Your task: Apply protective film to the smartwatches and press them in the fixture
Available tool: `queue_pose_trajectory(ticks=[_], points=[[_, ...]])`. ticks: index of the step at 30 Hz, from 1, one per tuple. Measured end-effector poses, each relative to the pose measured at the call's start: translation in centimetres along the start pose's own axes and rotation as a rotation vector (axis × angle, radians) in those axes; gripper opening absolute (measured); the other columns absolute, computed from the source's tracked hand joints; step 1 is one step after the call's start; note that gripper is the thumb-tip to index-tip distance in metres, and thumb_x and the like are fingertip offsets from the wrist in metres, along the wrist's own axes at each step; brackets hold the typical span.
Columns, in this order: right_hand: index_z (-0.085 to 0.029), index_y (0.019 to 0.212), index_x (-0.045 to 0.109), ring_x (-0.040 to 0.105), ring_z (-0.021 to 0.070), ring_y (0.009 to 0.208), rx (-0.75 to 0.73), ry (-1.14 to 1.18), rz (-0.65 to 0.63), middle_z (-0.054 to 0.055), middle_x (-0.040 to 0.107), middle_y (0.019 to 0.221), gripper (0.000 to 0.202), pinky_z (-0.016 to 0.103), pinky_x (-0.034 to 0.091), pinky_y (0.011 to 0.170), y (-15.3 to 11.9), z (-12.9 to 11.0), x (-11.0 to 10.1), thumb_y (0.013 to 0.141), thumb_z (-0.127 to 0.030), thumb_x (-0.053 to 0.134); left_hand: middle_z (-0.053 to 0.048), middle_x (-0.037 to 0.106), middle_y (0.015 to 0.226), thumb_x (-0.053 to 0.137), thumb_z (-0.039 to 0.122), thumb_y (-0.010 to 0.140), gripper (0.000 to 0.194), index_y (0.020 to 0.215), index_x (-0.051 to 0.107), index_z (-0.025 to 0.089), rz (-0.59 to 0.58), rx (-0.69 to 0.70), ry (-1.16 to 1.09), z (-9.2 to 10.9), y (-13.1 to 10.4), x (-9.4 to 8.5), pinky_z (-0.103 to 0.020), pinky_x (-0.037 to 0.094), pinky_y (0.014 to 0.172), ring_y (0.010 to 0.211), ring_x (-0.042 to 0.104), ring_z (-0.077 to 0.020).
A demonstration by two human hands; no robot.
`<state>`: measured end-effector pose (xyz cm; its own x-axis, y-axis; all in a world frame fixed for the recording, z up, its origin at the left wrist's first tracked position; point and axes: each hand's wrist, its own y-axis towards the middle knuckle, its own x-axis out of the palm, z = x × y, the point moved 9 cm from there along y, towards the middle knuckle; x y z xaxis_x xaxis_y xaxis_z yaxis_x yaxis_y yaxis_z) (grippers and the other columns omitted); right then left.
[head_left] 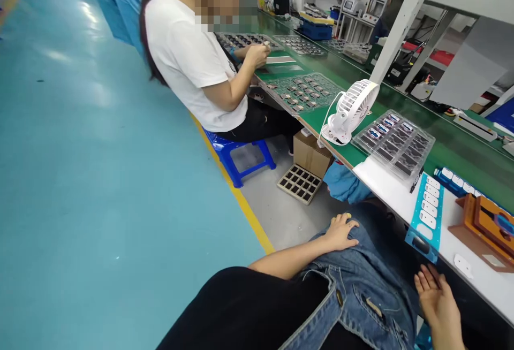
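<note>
Just below the table's edge, my right hand (438,299) is turned palm up, its fingers loosely curled and half open, holding nothing. My left hand (340,234) lies on my denim clothing (363,256), fingers spread, palm down, gripping nothing that I can see. Nearest my right hand, on the white mat (488,290), lies a loose white piece (463,265). Left of it is a blue sheet (437,206) bearing a row of white rounded pieces, its near end jutting over the table edge. An orange block (471,232) sits on the mat to the right. Beyond the sheet, a clear tray (395,146) has several blue-and-white pieces in its compartments at the far end. Just beside that tray stands a white fan (353,110), at the green table's edge. Under the table, a shallow tray (297,189) lies on the floor before a cardboard box (310,158). Farther along, a co-worker in a white shirt (184,53) sits on a blue stool (236,165), hands together around something too small to make out.
</note>
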<state>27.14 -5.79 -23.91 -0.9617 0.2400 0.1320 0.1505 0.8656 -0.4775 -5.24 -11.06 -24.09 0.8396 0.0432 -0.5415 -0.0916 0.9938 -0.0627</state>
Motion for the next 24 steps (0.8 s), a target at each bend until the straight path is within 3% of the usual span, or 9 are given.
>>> queue_pose_trajectory(ticks=[3, 6, 12, 15, 19, 24], points=[[-0.02, 0.09, 0.067, 0.064, 0.0167, 0.076, 0.035, -0.08, -0.115, 0.005, 0.07, 0.091, 0.037, 0.032, 0.055, 0.072, -2.3, -0.1, 2.9, 0.064, -0.046, 0.073, -0.011, 0.05, 0.123, 0.069, 0.032, 0.074, 0.035, 0.107, 0.064, 0.021, 0.056, -0.014, -0.098, 0.6, -0.5, -1.0, -0.053, 0.031, 0.102, 0.119, 0.042, -0.0327], [-0.018, 0.097, 0.068, 0.065, 0.0174, 0.076, 0.019, -0.228, -0.289, 0.008, 0.071, 0.094, 0.048, 0.031, 0.055, 0.073, -5.7, -0.2, 6.2, 0.062, -0.05, 0.077, -0.01, 0.06, 0.108, 0.054, 0.032, 0.085, 0.022, 0.095, 0.067, 0.017, 0.071, 0.014, -0.258, 3.0, -0.6, -1.6, -0.045, 0.038, 0.099, 0.109, 0.051, -0.0261], [-0.016, 0.102, 0.068, 0.065, 0.0215, 0.083, -0.195, -0.711, -0.683, 0.011, 0.071, 0.094, 0.046, 0.037, 0.051, 0.083, -13.7, -3.2, 12.2, 0.08, -0.056, 0.061, -0.012, 0.07, 0.093, 0.033, 0.055, 0.091, 0.055, 0.1, 0.066, 0.012, -0.186, 0.112, -0.606, 11.4, 1.2, 0.7, -0.029, 0.051, 0.071, 0.08, 0.066, -0.0183], [-0.019, 0.109, 0.066, 0.065, 0.0228, 0.092, -0.273, -0.867, -0.802, 0.009, 0.071, 0.099, 0.039, 0.036, 0.05, 0.086, -16.8, -5.2, 13.1, 0.087, -0.048, 0.056, -0.013, 0.07, 0.09, 0.038, 0.062, 0.086, 0.06, 0.1, 0.066, 0.011, -0.286, 0.098, -0.684, 13.9, 1.9, 1.7, -0.029, 0.05, 0.069, 0.076, 0.067, -0.0185], [-0.022, 0.112, 0.066, 0.066, 0.0204, 0.093, -0.412, -0.936, -0.761, 0.007, 0.072, 0.098, 0.032, 0.033, 0.049, 0.087, -18.4, -8.8, 11.9, 0.09, -0.042, 0.054, -0.01, 0.07, 0.081, 0.046, 0.059, 0.083, 0.053, 0.089, 0.067, 0.012, -0.334, 0.057, -0.698, 14.5, 1.7, 1.0, -0.03, 0.049, 0.073, 0.076, 0.065, -0.0195], [-0.021, 0.108, 0.067, 0.066, 0.0161, 0.081, -0.715, -0.843, -0.58, 0.006, 0.072, 0.087, 0.025, 0.026, 0.051, 0.076, -16.8, -14.6, 10.6, 0.093, -0.034, 0.051, -0.005, 0.068, 0.075, 0.063, 0.051, 0.076, 0.037, 0.074, 0.069, 0.014, -0.49, 0.059, -0.628, 13.9, 0.5, -0.7, -0.03, 0.048, 0.075, 0.075, 0.061, -0.0191]])
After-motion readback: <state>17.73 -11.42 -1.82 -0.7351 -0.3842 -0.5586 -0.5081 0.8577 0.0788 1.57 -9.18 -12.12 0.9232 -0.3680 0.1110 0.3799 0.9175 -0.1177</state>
